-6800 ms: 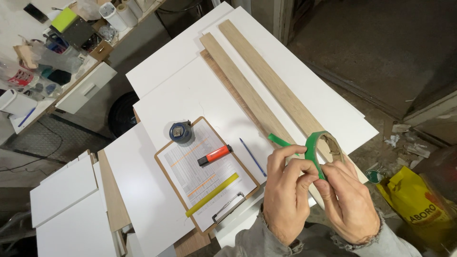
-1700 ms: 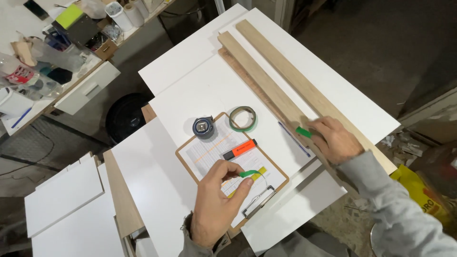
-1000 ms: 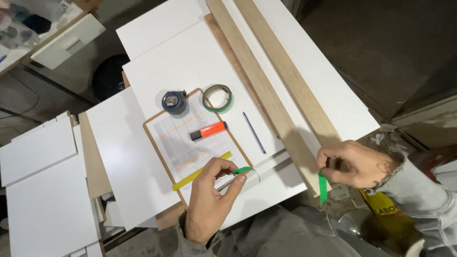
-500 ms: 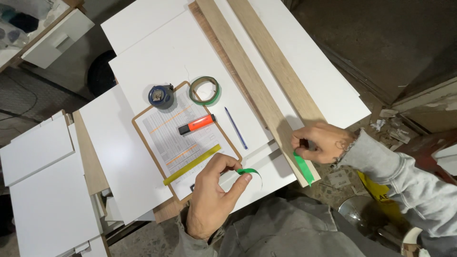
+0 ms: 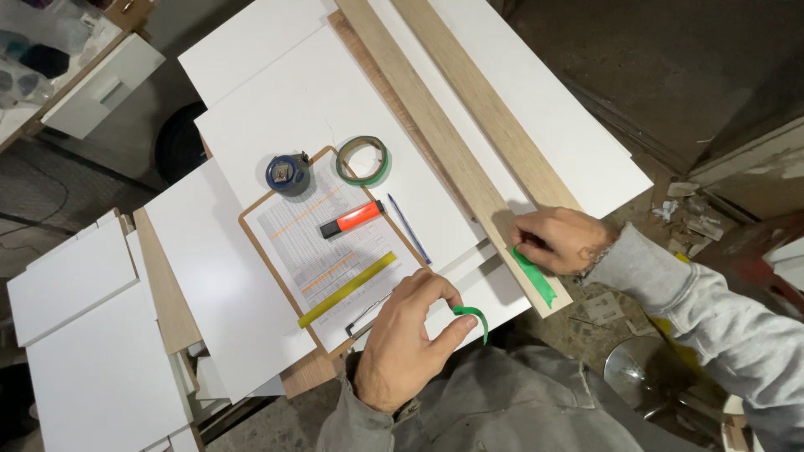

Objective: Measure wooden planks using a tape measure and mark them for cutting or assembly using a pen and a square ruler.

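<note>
We find a green tape strip (image 5: 534,277) lying along the near end of a wooden board (image 5: 456,151), pressed down by our right hand (image 5: 557,240). Our left hand (image 5: 408,339) pinches a second, curled tape piece (image 5: 474,317) over the white desk (image 5: 310,92). Nearby sit a clipboard (image 5: 331,251), orange marker (image 5: 351,218), tape roll (image 5: 363,160) and tape measure (image 5: 287,173).
</note>
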